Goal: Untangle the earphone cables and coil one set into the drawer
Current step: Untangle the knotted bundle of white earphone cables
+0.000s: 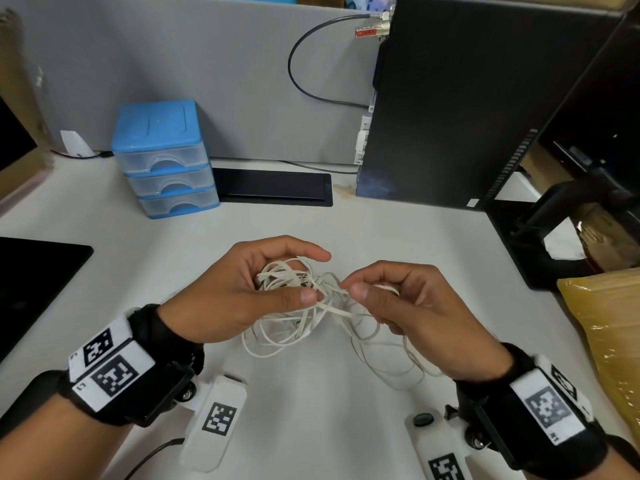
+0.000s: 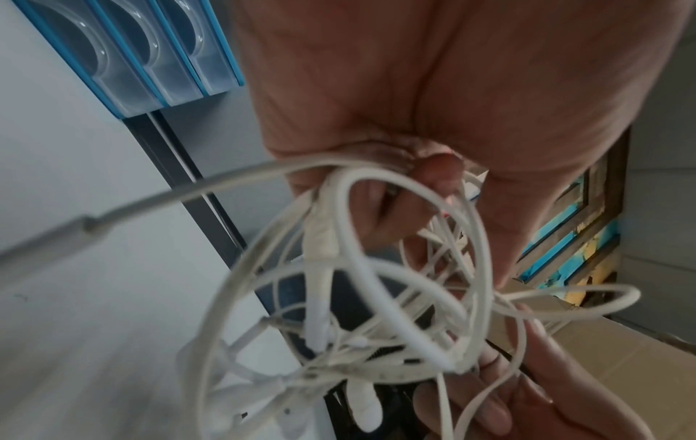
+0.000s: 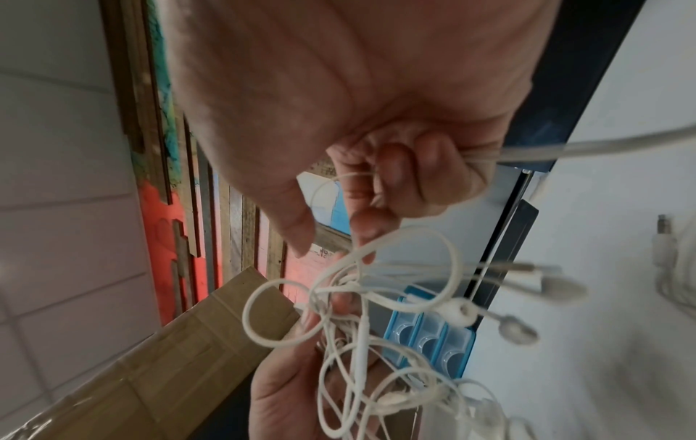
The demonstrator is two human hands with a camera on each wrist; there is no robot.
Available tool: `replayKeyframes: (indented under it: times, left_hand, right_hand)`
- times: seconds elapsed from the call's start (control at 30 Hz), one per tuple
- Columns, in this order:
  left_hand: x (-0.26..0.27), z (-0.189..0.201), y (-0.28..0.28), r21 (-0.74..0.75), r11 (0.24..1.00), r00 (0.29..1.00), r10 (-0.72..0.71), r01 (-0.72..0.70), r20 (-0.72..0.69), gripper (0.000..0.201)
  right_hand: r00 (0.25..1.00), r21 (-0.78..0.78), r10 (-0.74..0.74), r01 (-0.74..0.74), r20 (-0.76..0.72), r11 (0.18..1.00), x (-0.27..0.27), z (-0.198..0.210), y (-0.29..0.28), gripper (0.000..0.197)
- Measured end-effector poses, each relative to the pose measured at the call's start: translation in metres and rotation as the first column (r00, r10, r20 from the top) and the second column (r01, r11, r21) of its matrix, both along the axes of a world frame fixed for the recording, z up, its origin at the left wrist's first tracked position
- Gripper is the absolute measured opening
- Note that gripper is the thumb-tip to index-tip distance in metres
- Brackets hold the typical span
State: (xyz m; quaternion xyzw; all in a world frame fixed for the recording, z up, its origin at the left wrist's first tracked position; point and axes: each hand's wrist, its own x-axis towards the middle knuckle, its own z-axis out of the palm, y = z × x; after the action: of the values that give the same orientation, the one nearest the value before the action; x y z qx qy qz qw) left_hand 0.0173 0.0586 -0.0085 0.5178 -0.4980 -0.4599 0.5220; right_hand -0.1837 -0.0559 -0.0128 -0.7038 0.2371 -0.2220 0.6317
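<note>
Head view: both hands lifted over the white tabletop [image 1: 346, 237], center of frame. Left hand [image 1: 235, 292] curls round a bundle of tangled white earphone cables [image 1: 298, 306], thumb tip pressed on the strands, index arched over the top; grip closed on the bundle. Right hand [image 1: 408, 306] pinches a strand at the tangle's right edge betw. thumb and index, other fingers curled under. Loose loops hang below both hands toward the tabletop. Blue drawer unit [image 1: 166, 157], upper left of frame, three clear drawers, all shut, well apart from the hands. Black PC tower [image 1: 450, 98] upper right; flat black slab [image 1: 273, 187] just right of the drawers; yellow-brown packet [image 1: 602, 323] at right edge. Left wrist view: left hand [image 2: 452, 89] fills the top, fingers folded onto cable loops [image 2: 376, 282] at center; an earbud stem and inline piece show in the knot, blurred. Right hand's fingers [image 2: 508, 402] at lower right under the strands. Drawer unit [image 2: 143, 59] upper left. Right wrist view: right hand [image 3: 357, 104] at top, fingers [image 3: 406, 172] curled tight on a thick white lead running off right; thumb and index nip a thin strand. Tangle [image 3: 376, 327] hangs at lower center w/ earbuds [image 3: 561, 288] sticking out right. Left hand [image 3: 286, 402] below. Drawer unit [image 3: 429, 336] behind the cables; cardboard box [image 3: 169, 357] lower left.
</note>
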Motion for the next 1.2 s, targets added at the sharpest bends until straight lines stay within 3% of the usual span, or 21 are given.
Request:
replayKeyframes:
  times: [0.13,0.27,0.4,0.67,0.83,0.9,1.0,1.07,1.2]
  left_hand:
    - [0.002,0.001,0.000,-0.023,1.000,1.000,0.017,-0.017,-0.027,0.032]
    - [0.005,0.002,0.000,-0.033,0.999,0.999,0.042,-0.042,-0.013,0.031]
    - [0.006,0.001,0.000,-0.041,0.998,0.999,0.049,-0.049,-0.011,0.030]
    - [0.005,0.001,-0.001,-0.022,0.997,0.997,0.076,-0.076,0.011,0.029]
    - [0.005,-0.002,-0.002,0.000,0.998,0.998,0.060,-0.060,-0.007,0.026]
    - [0.005,-0.003,-0.002,0.002,0.999,0.999,0.046,-0.046,-0.017,0.022]
    - [0.006,-0.002,-0.001,-0.010,0.999,0.999,0.034,-0.035,-0.030,0.022]
    - [0.005,-0.002,0.000,-0.025,0.999,0.999,0.030,-0.030,-0.038,0.020]
    - [0.004,0.000,0.001,-0.035,0.999,1.000,0.020,-0.020,-0.009,0.015]
  right_hand:
    - [1.000,-0.092,0.001,-0.002,-0.012,0.996,0.000,-0.001,0.001,0.024]
    - [0.994,-0.044,-0.082,0.086,0.070,0.995,-0.003,0.006,0.001,0.035]
    - [0.985,-0.052,-0.113,0.121,0.131,0.991,-0.005,0.009,-0.002,0.024]
    - [0.999,-0.013,0.035,-0.035,0.024,0.999,-0.003,-0.002,0.001,0.021]
    - [1.000,-0.097,0.023,-0.024,-0.008,0.995,0.001,-0.003,0.005,0.017]
    - [1.000,-0.078,0.010,-0.010,0.000,0.997,0.001,-0.003,0.004,0.029]
    - [1.000,-0.029,0.021,-0.022,-0.011,0.999,0.002,-0.001,0.005,0.064]
    - [0.999,0.028,0.045,-0.044,-0.031,0.999,0.002,-0.002,0.004,0.058]
    - [0.997,0.100,0.044,-0.038,-0.061,0.994,0.004,-0.004,0.005,0.021]
